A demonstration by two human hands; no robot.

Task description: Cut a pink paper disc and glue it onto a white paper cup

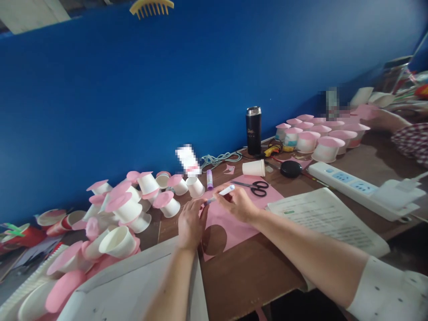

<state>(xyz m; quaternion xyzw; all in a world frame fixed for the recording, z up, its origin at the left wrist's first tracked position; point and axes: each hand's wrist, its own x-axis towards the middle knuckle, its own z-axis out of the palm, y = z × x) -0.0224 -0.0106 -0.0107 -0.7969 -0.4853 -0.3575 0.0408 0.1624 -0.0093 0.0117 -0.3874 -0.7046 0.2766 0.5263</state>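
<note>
Slim white marker above pink paper sheet. Right hand fingers pinch it; left hand at its lower end, can't tell if pinching. Likely light, stiff, slick; grip mid-barrel.

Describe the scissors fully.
The scissors have two dark, looped handles and slim grey blades, likely metal. They lie flat on the pink sheet, just beyond the right hand, handles toward the right of the picture, blades pointing left. The blades look shut or nearly so; too small to be sure. No hand grips them.
</note>
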